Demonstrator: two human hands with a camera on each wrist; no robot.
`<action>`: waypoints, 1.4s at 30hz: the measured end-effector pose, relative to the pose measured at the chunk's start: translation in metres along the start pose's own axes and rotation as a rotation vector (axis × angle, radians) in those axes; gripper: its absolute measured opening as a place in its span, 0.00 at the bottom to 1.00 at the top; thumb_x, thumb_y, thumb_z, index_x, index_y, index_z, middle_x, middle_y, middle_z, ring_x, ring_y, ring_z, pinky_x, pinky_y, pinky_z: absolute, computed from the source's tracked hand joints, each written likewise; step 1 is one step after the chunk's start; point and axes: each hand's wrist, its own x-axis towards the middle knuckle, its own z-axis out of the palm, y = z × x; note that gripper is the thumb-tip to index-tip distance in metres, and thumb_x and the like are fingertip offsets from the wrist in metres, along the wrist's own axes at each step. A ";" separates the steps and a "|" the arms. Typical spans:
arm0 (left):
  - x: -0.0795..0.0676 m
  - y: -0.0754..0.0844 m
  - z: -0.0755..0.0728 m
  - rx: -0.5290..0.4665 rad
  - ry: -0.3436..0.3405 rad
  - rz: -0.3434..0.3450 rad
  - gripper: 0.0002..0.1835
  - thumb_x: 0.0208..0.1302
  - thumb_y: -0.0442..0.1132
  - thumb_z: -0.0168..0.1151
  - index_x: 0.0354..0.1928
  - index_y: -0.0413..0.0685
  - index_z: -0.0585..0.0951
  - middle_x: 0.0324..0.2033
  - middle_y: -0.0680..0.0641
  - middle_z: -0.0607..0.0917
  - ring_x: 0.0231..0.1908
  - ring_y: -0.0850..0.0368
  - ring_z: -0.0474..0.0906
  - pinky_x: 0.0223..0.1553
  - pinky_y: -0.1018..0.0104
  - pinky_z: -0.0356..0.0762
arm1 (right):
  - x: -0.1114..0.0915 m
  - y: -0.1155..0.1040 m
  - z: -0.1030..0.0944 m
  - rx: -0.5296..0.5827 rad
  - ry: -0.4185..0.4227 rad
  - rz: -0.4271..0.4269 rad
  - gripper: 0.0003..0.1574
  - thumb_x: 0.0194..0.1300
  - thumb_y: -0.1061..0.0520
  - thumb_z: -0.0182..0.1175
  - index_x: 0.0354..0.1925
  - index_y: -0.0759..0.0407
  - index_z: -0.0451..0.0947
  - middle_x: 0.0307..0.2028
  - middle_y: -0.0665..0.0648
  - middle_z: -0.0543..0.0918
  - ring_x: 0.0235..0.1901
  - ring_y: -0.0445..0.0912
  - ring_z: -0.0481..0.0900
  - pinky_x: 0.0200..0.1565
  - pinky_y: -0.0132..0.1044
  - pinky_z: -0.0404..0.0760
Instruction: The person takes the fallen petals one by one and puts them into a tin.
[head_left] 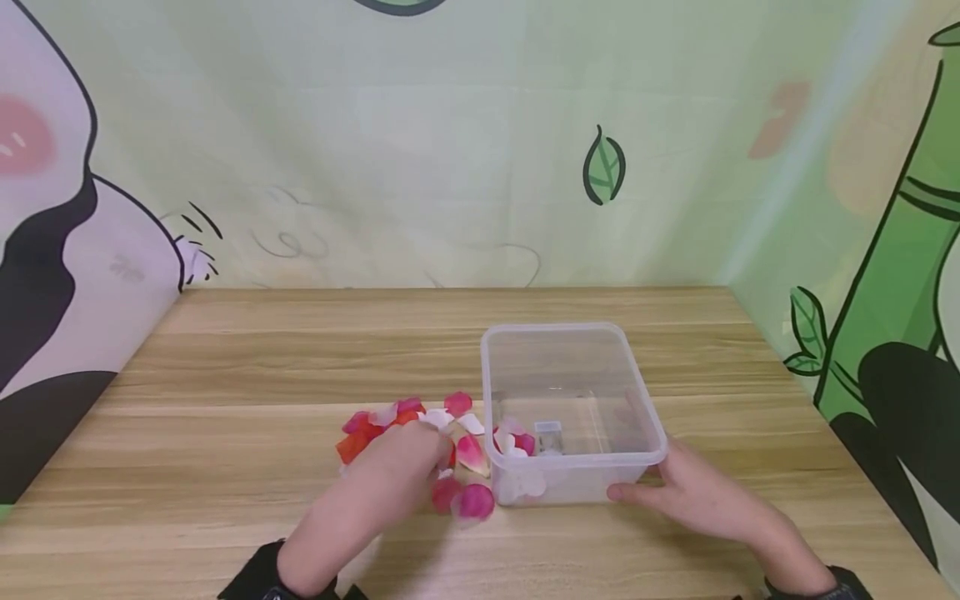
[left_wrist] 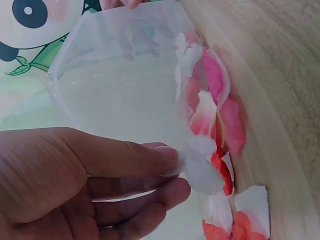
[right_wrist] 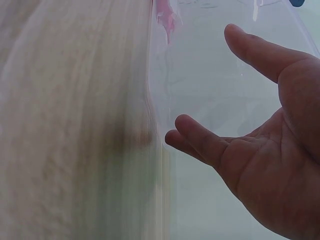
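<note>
With few petals in the clear box and a larger pile left outside, the left hand pinches a white petal (right hand spread at the box's side).

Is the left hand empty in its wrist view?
No, the left hand pinches a white petal between its thumb and fingers.

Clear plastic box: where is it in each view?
Head: clear plastic box, just right of centre.
Left wrist: upper left to centre, beyond the left hand.
Right wrist: upper right, partly behind the right hand.
Shared landmark: right hand, in all three.
</note>
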 end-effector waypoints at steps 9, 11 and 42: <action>0.001 0.001 -0.008 -0.013 0.124 0.098 0.10 0.58 0.23 0.71 0.27 0.43 0.81 0.22 0.54 0.75 0.25 0.60 0.71 0.27 0.72 0.74 | 0.000 0.001 -0.002 0.009 -0.006 0.032 0.67 0.64 0.50 0.73 0.81 0.64 0.39 0.64 0.65 0.75 0.56 0.50 0.80 0.55 0.42 0.80; 0.000 0.002 -0.009 0.005 0.172 0.119 0.11 0.58 0.22 0.69 0.26 0.43 0.80 0.22 0.54 0.74 0.24 0.59 0.71 0.26 0.72 0.73 | 0.000 0.001 -0.002 0.013 -0.009 0.033 0.67 0.64 0.50 0.73 0.81 0.64 0.38 0.64 0.65 0.74 0.56 0.50 0.80 0.55 0.42 0.80; 0.009 0.025 -0.020 -0.083 0.869 0.450 0.13 0.51 0.20 0.76 0.37 0.37 0.86 0.33 0.47 0.84 0.31 0.57 0.83 0.33 0.70 0.84 | 0.000 0.004 -0.001 0.013 -0.007 0.012 0.66 0.63 0.51 0.73 0.81 0.63 0.41 0.63 0.63 0.76 0.56 0.50 0.80 0.56 0.43 0.80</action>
